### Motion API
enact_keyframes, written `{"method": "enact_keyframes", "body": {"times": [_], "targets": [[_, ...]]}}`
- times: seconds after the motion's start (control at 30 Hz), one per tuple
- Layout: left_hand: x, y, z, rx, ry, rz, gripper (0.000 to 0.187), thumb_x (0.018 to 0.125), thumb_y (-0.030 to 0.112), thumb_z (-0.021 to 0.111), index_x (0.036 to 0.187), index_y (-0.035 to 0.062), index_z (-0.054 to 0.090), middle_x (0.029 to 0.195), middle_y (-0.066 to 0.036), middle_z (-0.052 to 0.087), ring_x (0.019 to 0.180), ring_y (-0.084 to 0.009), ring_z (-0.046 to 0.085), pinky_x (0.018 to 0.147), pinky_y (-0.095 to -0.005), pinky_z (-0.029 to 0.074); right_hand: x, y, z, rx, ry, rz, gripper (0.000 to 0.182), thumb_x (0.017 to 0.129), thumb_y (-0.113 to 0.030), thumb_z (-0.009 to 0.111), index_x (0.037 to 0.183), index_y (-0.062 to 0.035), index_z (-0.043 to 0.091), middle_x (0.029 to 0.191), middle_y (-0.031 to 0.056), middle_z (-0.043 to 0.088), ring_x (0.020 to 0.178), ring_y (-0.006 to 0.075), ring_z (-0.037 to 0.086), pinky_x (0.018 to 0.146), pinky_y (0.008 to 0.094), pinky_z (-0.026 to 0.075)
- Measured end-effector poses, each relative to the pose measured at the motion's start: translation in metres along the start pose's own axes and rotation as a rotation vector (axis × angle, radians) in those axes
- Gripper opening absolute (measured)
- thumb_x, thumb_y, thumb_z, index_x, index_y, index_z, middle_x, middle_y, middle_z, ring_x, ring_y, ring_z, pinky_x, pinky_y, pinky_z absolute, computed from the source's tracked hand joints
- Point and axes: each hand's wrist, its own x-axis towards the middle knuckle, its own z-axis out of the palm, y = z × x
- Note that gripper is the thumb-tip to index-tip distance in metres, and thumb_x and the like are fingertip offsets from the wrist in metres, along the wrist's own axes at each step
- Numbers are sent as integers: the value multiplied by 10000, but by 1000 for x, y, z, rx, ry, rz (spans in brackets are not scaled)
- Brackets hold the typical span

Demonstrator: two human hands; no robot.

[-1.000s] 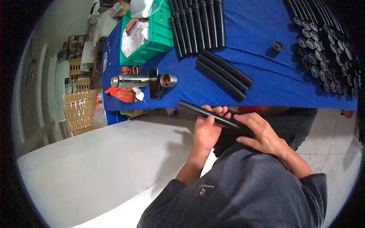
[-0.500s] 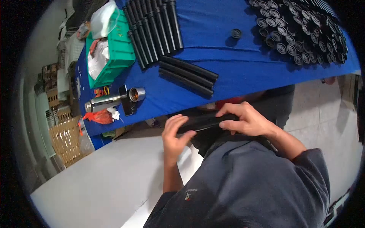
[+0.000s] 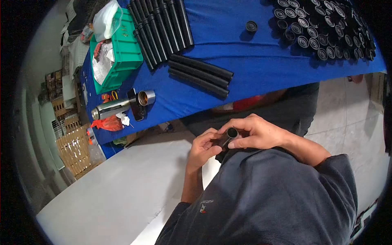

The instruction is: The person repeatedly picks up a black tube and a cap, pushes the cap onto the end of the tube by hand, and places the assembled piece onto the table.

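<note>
Both hands are gripping a black tube (image 3: 228, 136) close to the chest: the left hand (image 3: 203, 149) is wrapping its body, and the right hand (image 3: 255, 134) is pinching its open end. At twelve o'clock, three loose tubes (image 3: 201, 75) are lying on the blue table (image 3: 261, 61).

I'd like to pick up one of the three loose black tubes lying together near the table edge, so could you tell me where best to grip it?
Take the tube nearest the table edge around its middle, coming from above and the edge side. It lies flat with that side free, while its far side lies against the other tubes. A mid-length grip should keep it level.
</note>
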Motion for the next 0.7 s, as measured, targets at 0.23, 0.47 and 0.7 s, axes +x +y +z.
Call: {"method": "enact_keyframes", "body": {"times": [0.23, 0.47, 0.7], "targets": [[-8, -8, -12, 130, -22, -82, 472, 908, 321, 768, 1127, -82, 660, 1022, -57, 596, 893, -126, 574, 780, -258, 472, 1, 15, 3, -39, 48, -114, 418, 863, -288, 813, 1156, -19, 682, 678, 29, 600, 607, 106, 569, 550, 280, 424], [-16, -18, -13, 19, 13, -179, 547, 925, 413, 735, 1195, -51, 629, 1067, -64, 663, 956, -137, 607, 835, -281, 479, 1, 6, 7, -140, 45, -143, 385, 849, -295, 823, 1060, -9, 677, 703, 75, 619, 624, 160, 602, 559, 314, 459], [-15, -9, -12, 178, 51, -218, 343, 999, 231, 638, 1189, -54, 627, 1015, -51, 677, 965, -123, 610, 850, -295, 493, 3, 3, 6, -263, 114, -90, 369, 833, -292, 795, 1008, 10, 675, 730, 155, 664, 618, 267, 647, 587, 377, 497]]}}
